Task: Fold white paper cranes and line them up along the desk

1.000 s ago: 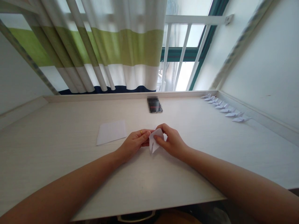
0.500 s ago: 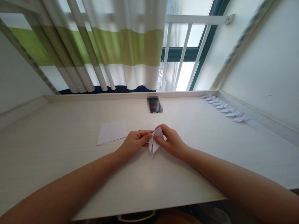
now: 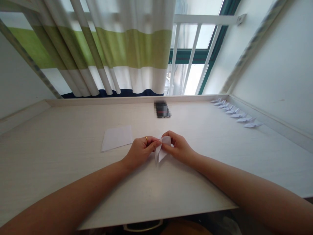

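Note:
A piece of folded white paper (image 3: 163,154) is held between both hands above the middle of the desk, its two narrow points hanging downward. My left hand (image 3: 141,148), with a gold ring on one finger, pinches its left side between thumb and fingers. On the right side, my right hand (image 3: 181,147) grips it, thumb in front and fingers behind. The fingers hide part of the upper folds. Left of my left hand, flat white paper sheets (image 3: 116,138) lie on the desk; whether it is one sheet or a stack I cannot tell.
Several folded paper cranes (image 3: 241,116) stand in a row at the back right of the white desk (image 3: 61,156). A dark, blurred-out object (image 3: 162,109) lies near the back edge. Behind are a curtain (image 3: 134,49) and white window bars (image 3: 190,55).
The folded paper has turned slightly between my fingers, and its lower points have shifted a little to the left. My left thumb has moved right, nearer my right thumb.

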The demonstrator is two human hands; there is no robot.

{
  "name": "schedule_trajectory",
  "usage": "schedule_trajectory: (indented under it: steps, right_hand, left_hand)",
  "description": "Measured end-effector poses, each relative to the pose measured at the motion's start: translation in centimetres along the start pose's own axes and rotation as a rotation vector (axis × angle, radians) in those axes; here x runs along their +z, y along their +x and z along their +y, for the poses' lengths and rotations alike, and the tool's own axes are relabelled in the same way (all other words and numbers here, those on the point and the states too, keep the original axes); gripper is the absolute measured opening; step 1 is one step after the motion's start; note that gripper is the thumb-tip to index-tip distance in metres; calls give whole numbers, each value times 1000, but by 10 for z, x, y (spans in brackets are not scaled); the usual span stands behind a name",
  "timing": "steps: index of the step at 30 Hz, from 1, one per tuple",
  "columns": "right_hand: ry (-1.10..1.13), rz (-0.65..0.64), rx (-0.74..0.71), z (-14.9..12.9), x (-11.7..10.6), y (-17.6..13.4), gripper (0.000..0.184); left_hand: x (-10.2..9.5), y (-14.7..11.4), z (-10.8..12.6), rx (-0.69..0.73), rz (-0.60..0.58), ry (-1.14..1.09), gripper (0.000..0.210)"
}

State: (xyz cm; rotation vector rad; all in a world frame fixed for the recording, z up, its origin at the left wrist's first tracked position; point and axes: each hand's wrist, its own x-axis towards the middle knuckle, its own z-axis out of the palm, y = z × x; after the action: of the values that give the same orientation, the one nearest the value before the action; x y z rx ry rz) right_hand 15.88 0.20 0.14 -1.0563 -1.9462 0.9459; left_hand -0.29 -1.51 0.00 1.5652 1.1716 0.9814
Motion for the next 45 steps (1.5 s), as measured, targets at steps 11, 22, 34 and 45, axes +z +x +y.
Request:
schedule_trajectory:
  steps: [11, 22, 34, 45]
  right_hand:
    - [-8, 44, 2, -3, -2, 0, 7]
    - [-63, 44, 14, -8, -4, 1, 3]
    - [108, 15, 94, -11, -2, -3, 7]
    - [154, 8, 138, -11, 1, -3, 9]
  left_hand:
    - [-1, 1, -6, -34, -160, -228, 38]
    - [-1, 1, -9, -21, -205, -201, 40]
    - [-1, 0, -5, -41, -263, -341, 34]
    - [1, 1, 3, -190, -194, -450, 34]
